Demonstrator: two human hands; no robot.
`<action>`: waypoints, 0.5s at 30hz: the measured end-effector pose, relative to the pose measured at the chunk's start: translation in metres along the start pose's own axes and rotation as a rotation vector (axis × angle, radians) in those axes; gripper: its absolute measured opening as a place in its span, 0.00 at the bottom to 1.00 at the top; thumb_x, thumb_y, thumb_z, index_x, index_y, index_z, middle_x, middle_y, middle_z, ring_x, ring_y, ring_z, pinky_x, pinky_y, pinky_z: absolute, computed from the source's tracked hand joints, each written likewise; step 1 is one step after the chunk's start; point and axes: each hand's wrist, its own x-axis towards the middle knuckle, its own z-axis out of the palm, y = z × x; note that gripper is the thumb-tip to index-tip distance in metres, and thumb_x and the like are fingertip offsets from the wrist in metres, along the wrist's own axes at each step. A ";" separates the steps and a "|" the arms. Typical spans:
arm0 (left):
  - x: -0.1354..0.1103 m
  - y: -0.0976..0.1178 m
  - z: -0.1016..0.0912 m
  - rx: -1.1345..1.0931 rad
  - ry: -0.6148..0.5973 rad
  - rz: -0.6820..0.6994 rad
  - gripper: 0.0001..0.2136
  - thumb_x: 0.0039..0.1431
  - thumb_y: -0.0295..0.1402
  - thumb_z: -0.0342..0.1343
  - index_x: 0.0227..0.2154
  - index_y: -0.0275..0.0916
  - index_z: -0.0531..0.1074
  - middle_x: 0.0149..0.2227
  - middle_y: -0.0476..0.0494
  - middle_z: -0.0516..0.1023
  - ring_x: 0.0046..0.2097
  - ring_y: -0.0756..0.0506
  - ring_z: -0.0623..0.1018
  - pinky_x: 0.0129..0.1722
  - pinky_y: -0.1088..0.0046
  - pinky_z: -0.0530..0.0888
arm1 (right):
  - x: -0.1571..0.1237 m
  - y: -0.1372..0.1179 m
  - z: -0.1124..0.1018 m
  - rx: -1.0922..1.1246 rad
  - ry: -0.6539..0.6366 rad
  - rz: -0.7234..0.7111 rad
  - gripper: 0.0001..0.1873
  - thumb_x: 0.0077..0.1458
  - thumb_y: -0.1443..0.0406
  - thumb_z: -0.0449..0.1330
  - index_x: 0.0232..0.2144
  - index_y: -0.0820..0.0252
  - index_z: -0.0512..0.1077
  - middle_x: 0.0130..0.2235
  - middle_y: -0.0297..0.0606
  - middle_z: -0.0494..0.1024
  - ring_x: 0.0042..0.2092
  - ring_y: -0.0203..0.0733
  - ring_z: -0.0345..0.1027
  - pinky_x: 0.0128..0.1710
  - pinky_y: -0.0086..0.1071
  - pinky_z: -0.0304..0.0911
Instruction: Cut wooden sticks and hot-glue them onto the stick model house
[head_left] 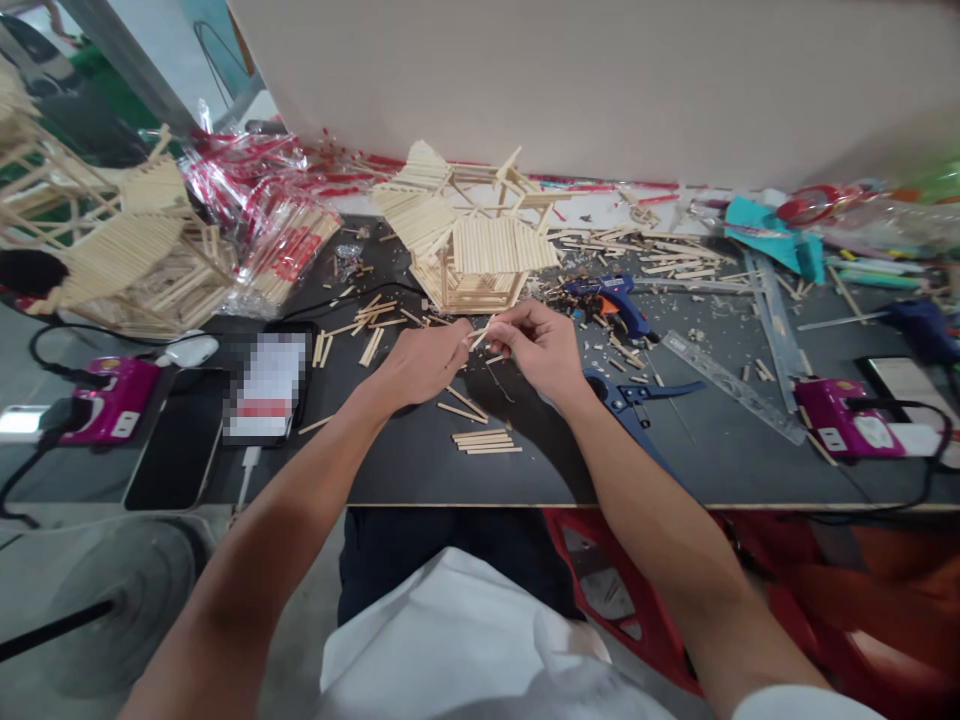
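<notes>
My left hand (427,360) and my right hand (541,345) meet over the dark table, just in front of a small house model (484,260) built of wooden sticks. Between the fingertips runs a short wooden stick (481,334); my right thumb and fingers pinch it. The left fingers are closed at its other end, and what exactly they grip is too small to make out. Below the hands lie a neat row of cut sticks (484,441) and a few loose ones. More short sticks (371,315) are scattered left of my left hand.
A blue glue gun (615,300), blue cutters (637,400) and a clear ruler (731,385) lie to the right. Phones (176,440) and a purple power socket (116,400) sit left. Another stick model (142,250) and bagged sticks (289,250) stand behind them.
</notes>
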 end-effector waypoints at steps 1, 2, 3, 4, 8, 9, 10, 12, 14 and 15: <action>0.000 0.000 0.000 0.002 0.014 0.000 0.17 0.72 0.38 0.34 0.39 0.38 0.67 0.32 0.42 0.78 0.33 0.42 0.77 0.30 0.69 0.62 | 0.000 -0.001 0.000 -0.002 0.001 0.003 0.05 0.55 0.63 0.66 0.29 0.57 0.73 0.22 0.28 0.75 0.24 0.33 0.68 0.25 0.29 0.62; -0.001 0.000 0.000 0.001 0.029 -0.002 0.17 0.72 0.37 0.34 0.39 0.38 0.67 0.32 0.42 0.78 0.33 0.42 0.77 0.30 0.69 0.62 | 0.000 -0.002 0.000 -0.009 0.002 0.010 0.05 0.54 0.63 0.66 0.29 0.57 0.73 0.23 0.28 0.75 0.24 0.33 0.68 0.25 0.29 0.62; -0.001 0.001 0.001 -0.001 0.046 -0.009 0.17 0.72 0.37 0.34 0.39 0.38 0.67 0.31 0.43 0.77 0.32 0.43 0.77 0.30 0.69 0.62 | -0.001 -0.004 0.001 -0.020 0.003 0.018 0.06 0.54 0.63 0.66 0.29 0.57 0.73 0.23 0.28 0.75 0.24 0.33 0.68 0.26 0.30 0.62; -0.001 0.001 0.001 -0.005 0.064 -0.020 0.16 0.72 0.37 0.35 0.38 0.38 0.68 0.30 0.43 0.77 0.32 0.43 0.77 0.30 0.69 0.62 | -0.001 -0.005 0.001 -0.033 0.002 0.025 0.06 0.54 0.63 0.66 0.29 0.57 0.73 0.23 0.28 0.75 0.24 0.33 0.68 0.26 0.30 0.63; -0.003 0.000 0.004 -0.037 0.160 -0.043 0.18 0.72 0.38 0.35 0.38 0.38 0.70 0.31 0.44 0.78 0.33 0.44 0.77 0.30 0.70 0.62 | -0.001 -0.008 0.001 -0.048 0.012 0.022 0.07 0.56 0.61 0.65 0.30 0.57 0.73 0.24 0.29 0.75 0.26 0.33 0.69 0.28 0.30 0.64; -0.004 -0.001 0.005 -0.039 0.183 -0.025 0.19 0.73 0.39 0.34 0.40 0.38 0.70 0.32 0.43 0.79 0.34 0.44 0.78 0.30 0.70 0.63 | 0.000 -0.009 0.000 -0.042 0.021 0.023 0.08 0.56 0.60 0.65 0.30 0.57 0.73 0.24 0.29 0.75 0.26 0.33 0.69 0.28 0.30 0.64; -0.005 -0.002 0.006 -0.036 0.198 -0.004 0.20 0.73 0.41 0.34 0.41 0.38 0.71 0.34 0.42 0.79 0.35 0.44 0.78 0.31 0.70 0.63 | 0.001 -0.011 -0.001 -0.037 0.027 0.031 0.10 0.56 0.58 0.66 0.30 0.57 0.73 0.25 0.30 0.75 0.26 0.34 0.69 0.28 0.30 0.64; -0.006 -0.005 0.008 -0.017 0.204 0.025 0.21 0.73 0.41 0.34 0.43 0.38 0.71 0.35 0.41 0.80 0.36 0.43 0.79 0.31 0.70 0.64 | 0.003 -0.017 -0.005 -0.053 0.004 0.072 0.13 0.55 0.55 0.66 0.31 0.58 0.73 0.25 0.31 0.76 0.26 0.35 0.69 0.28 0.31 0.65; -0.007 -0.008 0.009 0.001 0.189 0.020 0.20 0.73 0.40 0.36 0.42 0.37 0.72 0.35 0.41 0.80 0.36 0.42 0.79 0.31 0.70 0.64 | 0.001 -0.031 -0.014 -0.164 -0.069 0.120 0.14 0.56 0.54 0.65 0.34 0.59 0.74 0.28 0.35 0.78 0.28 0.37 0.71 0.30 0.33 0.68; -0.008 -0.009 0.009 0.002 0.180 0.008 0.19 0.73 0.38 0.37 0.42 0.37 0.72 0.35 0.41 0.80 0.36 0.42 0.79 0.31 0.70 0.64 | -0.003 -0.040 -0.020 -0.261 -0.106 0.140 0.15 0.57 0.54 0.64 0.37 0.60 0.75 0.31 0.37 0.80 0.30 0.38 0.73 0.32 0.34 0.69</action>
